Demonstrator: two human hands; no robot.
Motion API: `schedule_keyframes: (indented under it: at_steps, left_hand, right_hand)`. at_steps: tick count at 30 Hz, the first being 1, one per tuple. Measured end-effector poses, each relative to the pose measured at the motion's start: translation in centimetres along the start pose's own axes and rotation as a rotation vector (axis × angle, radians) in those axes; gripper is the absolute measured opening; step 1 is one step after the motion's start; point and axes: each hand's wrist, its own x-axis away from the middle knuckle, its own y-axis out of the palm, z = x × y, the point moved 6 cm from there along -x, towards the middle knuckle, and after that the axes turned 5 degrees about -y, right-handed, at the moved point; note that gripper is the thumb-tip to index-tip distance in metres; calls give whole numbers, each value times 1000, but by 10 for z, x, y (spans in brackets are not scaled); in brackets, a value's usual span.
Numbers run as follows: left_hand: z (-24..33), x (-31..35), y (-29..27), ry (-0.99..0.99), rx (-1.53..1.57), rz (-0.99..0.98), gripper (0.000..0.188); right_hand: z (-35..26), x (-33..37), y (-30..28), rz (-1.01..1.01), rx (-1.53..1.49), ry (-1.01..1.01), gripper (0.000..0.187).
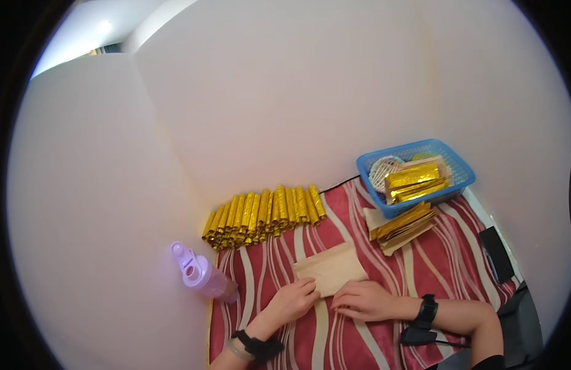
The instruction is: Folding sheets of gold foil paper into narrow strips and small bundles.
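Observation:
A flat beige paper sheet lies tilted on the striped cloth in front of me. My left hand is at its near left corner, thumb and fingers pinched together on the edge. Curled over the near edge on the right is my right hand, its fingers bent inward; the fingertips' hold on the paper is partly hidden. Both wrists wear black straps. Beyond the sheet, many gold foil tubes are stacked in a pile against the wall. To its right rests a loose stack of gold-faced paper sheets.
A blue plastic basket at the back right holds more gold sheets and a small white woven basket. A purple shaker bottle stands at left beside the wall. A black flat device lies at the right edge. Red striped cloth covers the surface.

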Motion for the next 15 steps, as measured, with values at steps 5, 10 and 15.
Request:
schedule_keyframes:
  at_steps: [5,10,15]
  left_hand:
    - [8,38,-3,-269,356,-58,8]
    - [1,45,-3,-366,460,-94,14]
    - [2,41,0,-371,476,-62,18]
  right_hand:
    - [-4,10,-17,139,394,-128,33]
    - [-12,6,-16,56,381,-108,38]
    - [-1,6,-6,54,504,-119,26]
